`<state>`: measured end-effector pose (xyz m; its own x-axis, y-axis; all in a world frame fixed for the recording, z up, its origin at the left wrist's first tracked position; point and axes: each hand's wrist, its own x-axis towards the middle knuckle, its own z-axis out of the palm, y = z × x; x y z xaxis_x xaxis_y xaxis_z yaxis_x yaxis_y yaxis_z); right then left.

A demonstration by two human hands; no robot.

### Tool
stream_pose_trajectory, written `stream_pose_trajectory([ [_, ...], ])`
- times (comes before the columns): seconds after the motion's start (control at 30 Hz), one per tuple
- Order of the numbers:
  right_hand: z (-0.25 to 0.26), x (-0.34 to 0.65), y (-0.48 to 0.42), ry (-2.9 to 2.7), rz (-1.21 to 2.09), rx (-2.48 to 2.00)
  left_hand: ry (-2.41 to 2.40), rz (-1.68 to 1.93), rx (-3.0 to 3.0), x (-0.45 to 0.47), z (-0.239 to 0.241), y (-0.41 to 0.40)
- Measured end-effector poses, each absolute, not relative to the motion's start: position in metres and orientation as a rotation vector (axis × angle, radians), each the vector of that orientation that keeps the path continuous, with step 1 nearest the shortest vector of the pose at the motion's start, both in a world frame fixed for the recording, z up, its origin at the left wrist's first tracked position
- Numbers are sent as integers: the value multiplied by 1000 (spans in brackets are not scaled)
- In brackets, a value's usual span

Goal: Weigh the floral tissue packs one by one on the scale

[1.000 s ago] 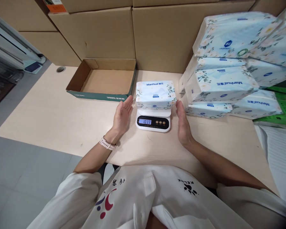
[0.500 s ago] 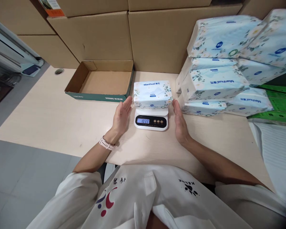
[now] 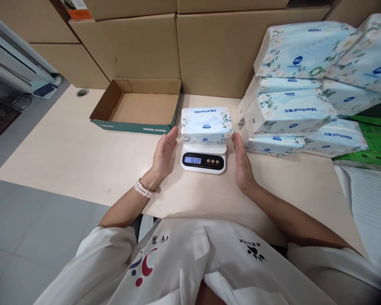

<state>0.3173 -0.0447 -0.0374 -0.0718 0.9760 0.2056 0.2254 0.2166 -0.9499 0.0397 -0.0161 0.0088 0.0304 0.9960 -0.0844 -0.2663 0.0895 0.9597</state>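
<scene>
A blue-and-white floral tissue pack (image 3: 206, 125) rests on a white digital kitchen scale (image 3: 203, 170), whose lit display shows digits that look like 1033. My left hand (image 3: 164, 155) stands on edge left of the pack, fingers stretched out, holding nothing. On the other side my right hand (image 3: 243, 164) is held the same way, palm toward the scale, fingers straight and empty. Both hands are near the pack's sides; a narrow gap shows at the left, while at the right the fingertips are very close to the pack's corner.
An open cardboard tray (image 3: 136, 108) with a green outside sits back left. Stacked tissue packs (image 3: 292, 112) stand to the right, beside green packages (image 3: 376, 137). Large cardboard boxes (image 3: 212, 51) line the back of the pale table (image 3: 82, 161).
The whole view has shifted slightly, so things appear a little further right. Hands, tissue pack and scale keep the same arrangement, and the display reading looks the same.
</scene>
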Motion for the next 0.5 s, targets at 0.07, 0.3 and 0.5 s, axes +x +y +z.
stream_pose_trajectory([
  [0.07, -32, 315, -41, -1483, 956, -1228, 1044, 1285, 990, 45, 9, -16],
  [0.3, 2, 293, -28, -1491, 1103, -1321, 844, 1281, 1278, 59, 16, -16],
  [0.5, 37, 250, 4, -1766, 892, -1061, 946, 1545, 1337, 22, 39, 15],
])
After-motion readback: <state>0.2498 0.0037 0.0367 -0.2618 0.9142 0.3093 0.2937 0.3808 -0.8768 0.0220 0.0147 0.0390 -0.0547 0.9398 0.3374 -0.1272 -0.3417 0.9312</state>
